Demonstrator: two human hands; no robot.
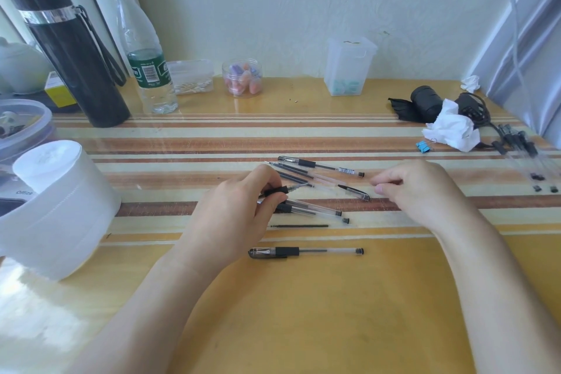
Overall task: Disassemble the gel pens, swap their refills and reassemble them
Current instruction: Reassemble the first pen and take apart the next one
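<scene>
Several black-grip gel pens and loose refills lie in a heap mid-desk. My left hand pinches a black grip section with a metal tip pointing right, held just over two clear-barrelled pens. My right hand hovers to the right with thumb and fingers curled together; I can see nothing clearly between them. A capped end lies just left of those fingertips. One whole capped pen lies nearest me, with a bare refill above it. Another whole pen lies at the far side of the heap.
A white paper roll stands at the left, with a black flask and a water bottle behind it. A jar and a clear box line the wall. Crumpled tissue, a blue clip and more pens sit right.
</scene>
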